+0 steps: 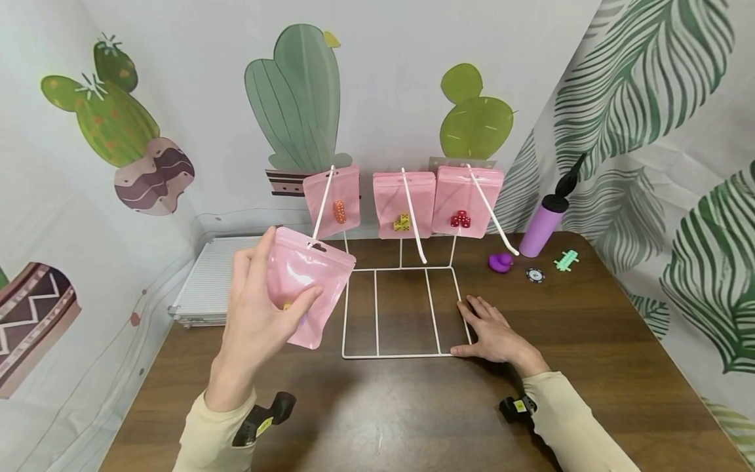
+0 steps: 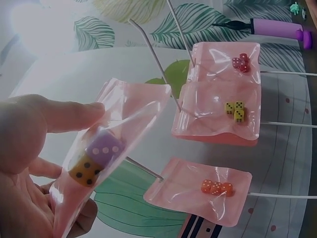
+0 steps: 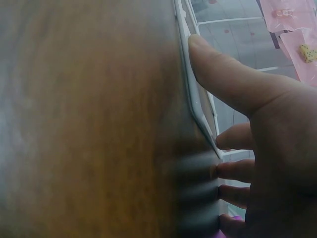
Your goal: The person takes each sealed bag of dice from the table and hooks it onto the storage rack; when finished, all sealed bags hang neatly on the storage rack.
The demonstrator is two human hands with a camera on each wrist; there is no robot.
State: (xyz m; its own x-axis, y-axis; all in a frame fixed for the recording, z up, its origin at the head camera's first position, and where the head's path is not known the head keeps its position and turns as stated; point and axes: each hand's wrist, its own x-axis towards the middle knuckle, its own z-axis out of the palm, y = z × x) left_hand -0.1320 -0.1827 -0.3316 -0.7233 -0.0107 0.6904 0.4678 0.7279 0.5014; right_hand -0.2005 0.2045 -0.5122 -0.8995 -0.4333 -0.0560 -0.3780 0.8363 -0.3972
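Observation:
My left hand (image 1: 253, 314) pinches a pink zip bag (image 1: 309, 275) between thumb and fingers. Inside it show a purple die (image 2: 105, 147) and an orange-yellow die (image 2: 85, 172). The bag's hang hole is right at the tip of the left hook (image 1: 323, 202) of a white wire display rack (image 1: 403, 356). Farther back on that hook hangs a pink bag with orange dice (image 1: 339, 212). The other two hooks carry a bag with yellow dice (image 1: 402, 223) and one with red dice (image 1: 461, 219). My right hand (image 1: 492, 335) rests, fingers spread, at the base's front right corner.
Left of the rack lies a silver ribbed case (image 1: 203, 278). At the right stand or lie a purple rubber duck (image 1: 500, 263), a poker chip (image 1: 535, 275), a mint-green toy (image 1: 567, 261) and a purple hand pump (image 1: 541, 229). A patterned cloth backs the wooden table (image 1: 377, 419).

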